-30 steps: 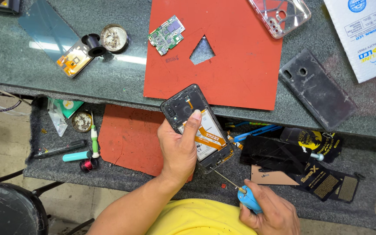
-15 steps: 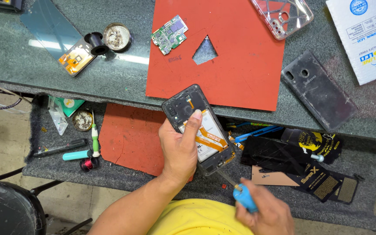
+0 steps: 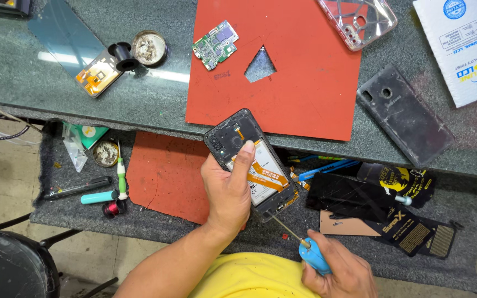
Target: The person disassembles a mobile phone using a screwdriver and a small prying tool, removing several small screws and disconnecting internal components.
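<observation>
My left hand (image 3: 228, 190) sits in the lower middle of the frame, wrapped around an opened smartphone (image 3: 252, 157) with its back cover off; the thumb lies across the exposed battery and orange flex cable. The phone tilts from upper left to lower right, over the front edge of the workbench. My right hand (image 3: 340, 273), at the bottom edge right of centre, is closed around the blue handle of a screwdriver (image 3: 299, 238), whose thin shaft reaches up-left to the phone's lower end.

Just left of my left hand lies a small red mat (image 3: 161, 174) on the lower grey shelf. Above the phone, a large red mat (image 3: 305, 72) with a triangular cut-out covers the middle of the green bench top, and a green circuit board (image 3: 215, 45) rests on its upper left corner. A clear phone case (image 3: 357, 21) lies at the mat's top right, a dark back cover (image 3: 404, 116) to its right, and a white box (image 3: 465, 47) in the upper right corner.
</observation>
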